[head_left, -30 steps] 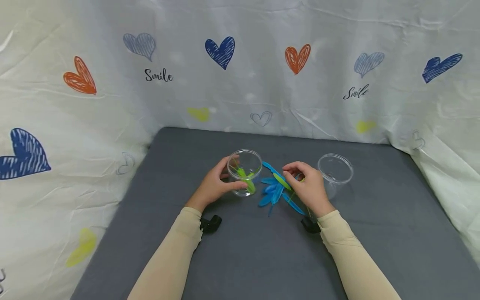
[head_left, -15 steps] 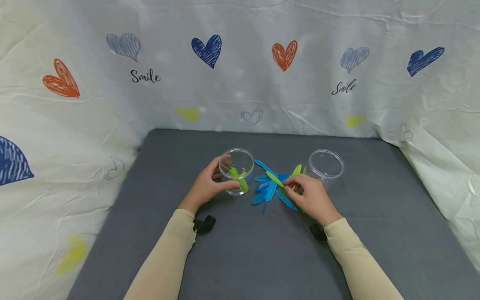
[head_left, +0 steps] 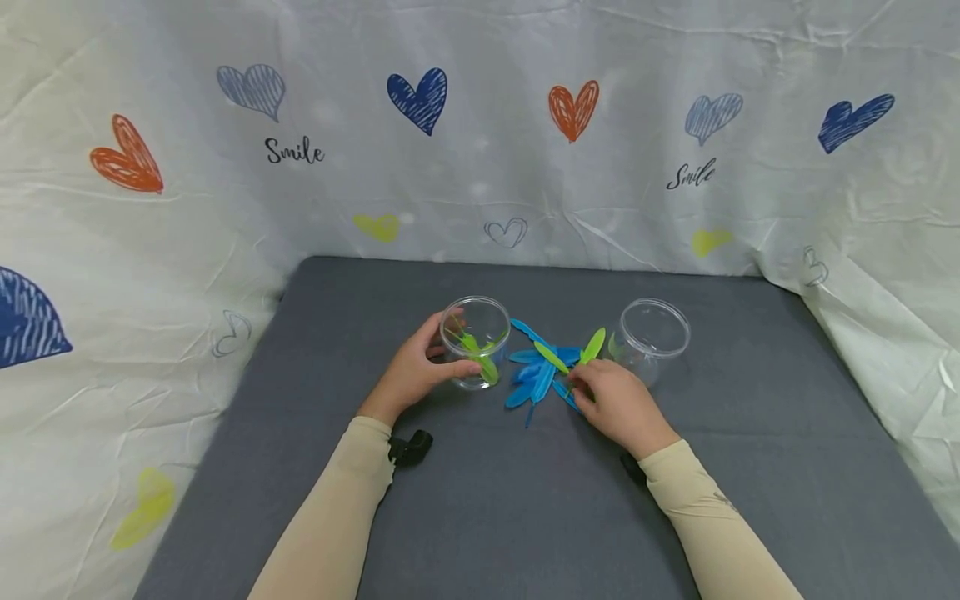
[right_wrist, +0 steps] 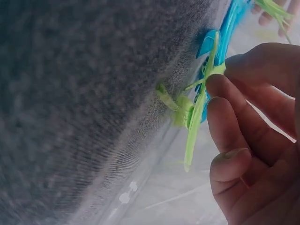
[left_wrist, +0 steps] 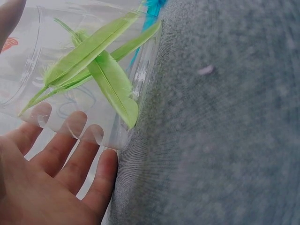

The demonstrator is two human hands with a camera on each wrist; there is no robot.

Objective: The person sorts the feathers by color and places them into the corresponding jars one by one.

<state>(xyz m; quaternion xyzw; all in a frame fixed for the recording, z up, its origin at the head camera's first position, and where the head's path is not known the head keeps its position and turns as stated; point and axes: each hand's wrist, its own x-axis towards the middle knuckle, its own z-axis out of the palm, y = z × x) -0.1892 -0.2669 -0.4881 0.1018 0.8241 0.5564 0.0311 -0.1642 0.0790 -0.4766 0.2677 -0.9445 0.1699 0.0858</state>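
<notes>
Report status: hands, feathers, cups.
Left hand grips cup of green feathers. Right hand pinches a green feather. Blue feathers piled between; empty cup beside.

A clear plastic cup [head_left: 475,340] stands upright on grey cloth, left of centre, holding several slim lime-green feathers [left_wrist: 96,70] that lean against its wall. The left hand [head_left: 415,369] wraps round this cup. Just right of it lies a loose pile of bright blue feathers [head_left: 536,375]. The right hand [head_left: 611,398] pinches a green feather [head_left: 592,345] above that pile's right edge, tip pointing up.
</notes>
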